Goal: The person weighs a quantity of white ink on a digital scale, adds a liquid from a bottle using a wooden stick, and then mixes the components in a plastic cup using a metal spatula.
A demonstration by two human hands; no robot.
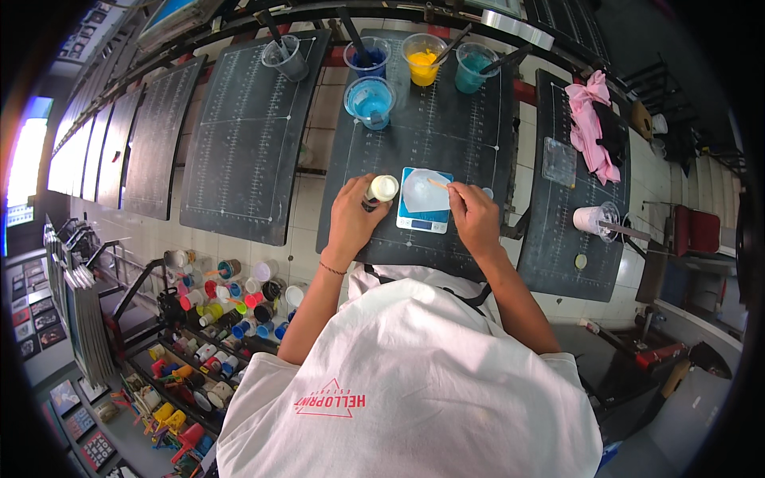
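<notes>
My left hand is wrapped round a small dark jar whose top looks pale cream; whether that is a lid or its contents I cannot tell. Just right of it, a digital scale with a blue platform rests on the dark board. On the scale lies a whitish translucent sheet. My right hand pinches a thin wooden stick, its tip over the sheet.
Beyond the scale stand plastic cups of light blue paint, dark blue paint, yellow paint and teal paint. A grey cup sits on the left board; pink cloth and a white tub on the right one.
</notes>
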